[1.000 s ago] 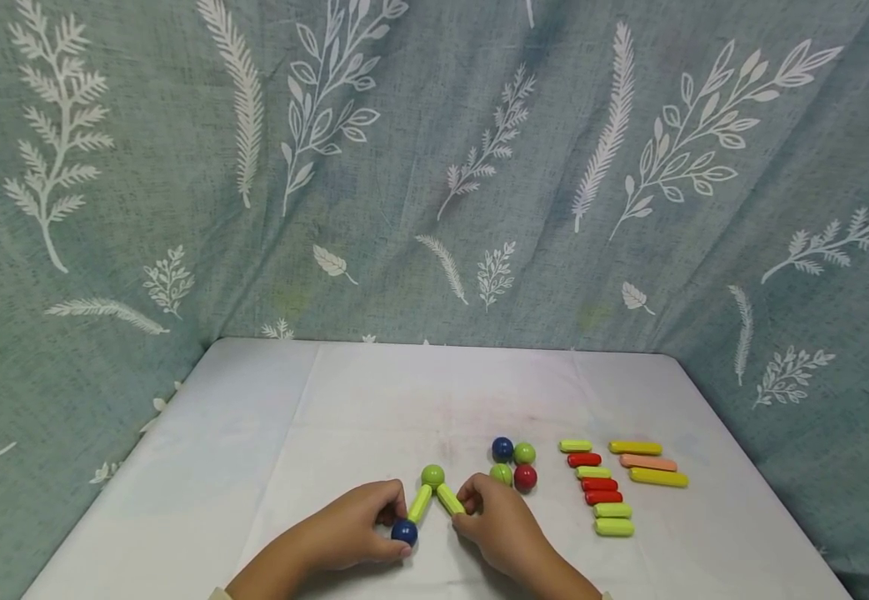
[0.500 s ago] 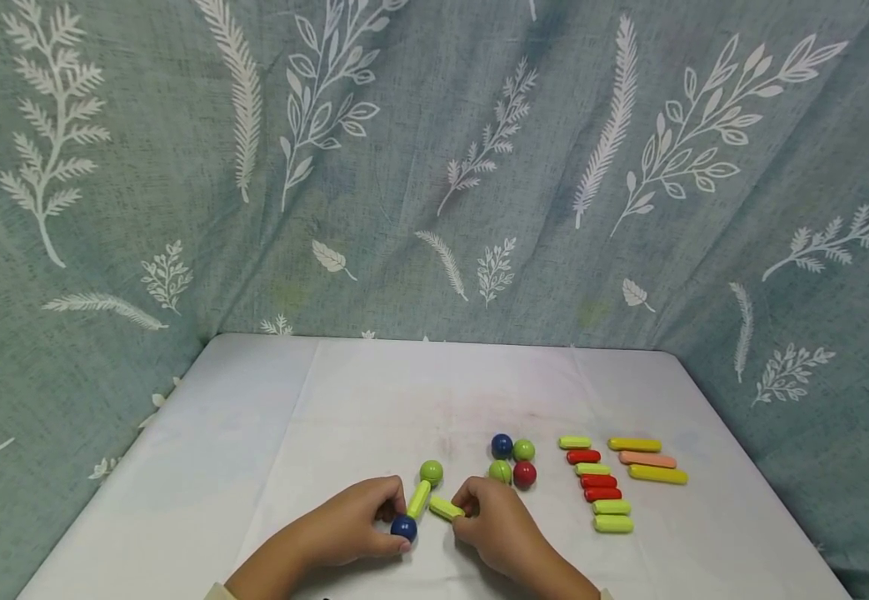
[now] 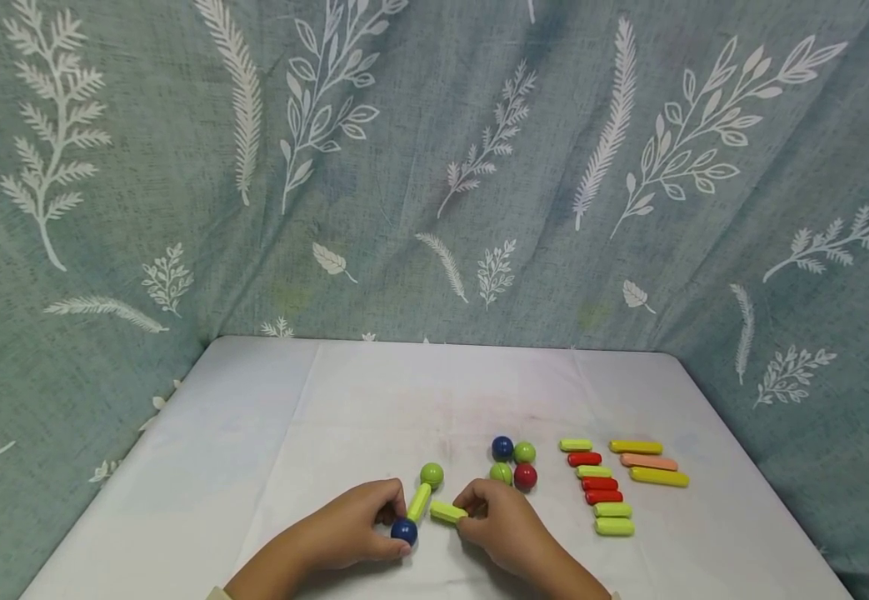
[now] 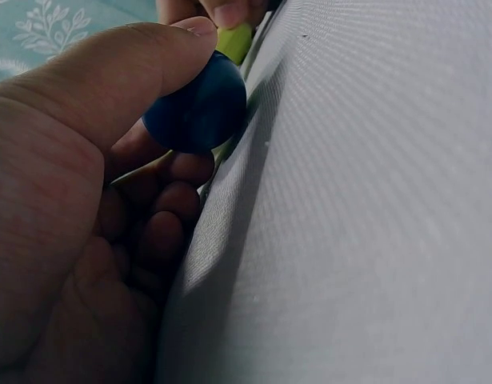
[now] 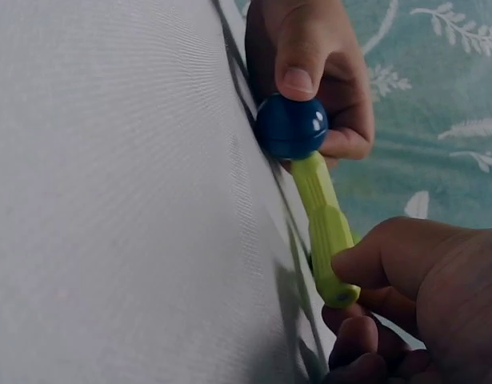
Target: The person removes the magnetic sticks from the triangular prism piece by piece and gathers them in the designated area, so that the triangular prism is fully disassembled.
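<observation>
My left hand (image 3: 359, 521) grips a dark blue ball (image 3: 404, 532) between thumb and fingers, low over the white tabletop. From that ball a yellow-green stick (image 3: 419, 502) runs up and away to a green ball (image 3: 432, 475) at its far end. Just to the right, my right hand (image 3: 505, 525) pinches a second yellow-green stick (image 3: 446, 512) by its right end; the free end points left, apart from the green ball. In the left wrist view the thumb lies against the blue ball (image 4: 198, 108). The right wrist view shows thumb and fingers around the ribbed stick (image 5: 332, 248).
Beyond my right hand sits a cluster with a blue ball (image 3: 502, 448), a red ball (image 3: 526, 477) and two green ones. Farther right lie several short red and yellow-green sticks (image 3: 600, 483), then longer yellow and orange sticks (image 3: 648, 461). Patterned cloth (image 3: 434, 167) hangs behind the table.
The stick in my right hand has come away from the green ball, its free end swinging toward me, so it lies flatter. My left hand has stayed on the blue ball.
</observation>
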Motion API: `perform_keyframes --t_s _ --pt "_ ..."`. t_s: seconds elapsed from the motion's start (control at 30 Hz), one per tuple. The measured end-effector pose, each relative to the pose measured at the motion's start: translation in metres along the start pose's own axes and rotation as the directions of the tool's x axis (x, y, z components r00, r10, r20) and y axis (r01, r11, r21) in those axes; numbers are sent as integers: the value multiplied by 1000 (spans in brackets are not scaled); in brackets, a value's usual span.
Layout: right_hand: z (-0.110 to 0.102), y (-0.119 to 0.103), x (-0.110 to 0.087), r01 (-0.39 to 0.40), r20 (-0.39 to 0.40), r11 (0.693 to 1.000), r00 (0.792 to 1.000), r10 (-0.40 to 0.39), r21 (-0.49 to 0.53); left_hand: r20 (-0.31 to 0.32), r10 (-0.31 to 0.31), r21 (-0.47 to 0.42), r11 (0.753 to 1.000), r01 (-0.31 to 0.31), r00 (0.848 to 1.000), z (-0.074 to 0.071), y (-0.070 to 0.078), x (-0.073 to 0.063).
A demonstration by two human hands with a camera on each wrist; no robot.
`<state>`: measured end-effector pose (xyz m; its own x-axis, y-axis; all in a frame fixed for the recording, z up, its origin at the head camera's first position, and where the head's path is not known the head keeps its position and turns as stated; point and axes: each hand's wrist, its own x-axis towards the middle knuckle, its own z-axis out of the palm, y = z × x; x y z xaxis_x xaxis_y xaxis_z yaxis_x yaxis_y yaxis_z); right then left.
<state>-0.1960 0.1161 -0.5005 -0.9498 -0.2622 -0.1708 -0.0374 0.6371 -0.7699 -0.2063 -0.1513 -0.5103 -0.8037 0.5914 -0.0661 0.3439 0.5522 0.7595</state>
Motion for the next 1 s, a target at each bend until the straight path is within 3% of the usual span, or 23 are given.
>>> perform_keyframes --t_s 0.37,0.73,1.0 --pt "-10 9 -8 2 47 999 999 -4 41 7 -20 -3 1000 20 1000 0 2 -1" --pt "-33 20 -22 -69 107 995 992 61 69 2 -14 19 1000 14 1000 0 4 -1" --pt "-49 32 -30 -76 90 996 993 71 50 -2 -13 24 1000 13 1000 0 2 -2"
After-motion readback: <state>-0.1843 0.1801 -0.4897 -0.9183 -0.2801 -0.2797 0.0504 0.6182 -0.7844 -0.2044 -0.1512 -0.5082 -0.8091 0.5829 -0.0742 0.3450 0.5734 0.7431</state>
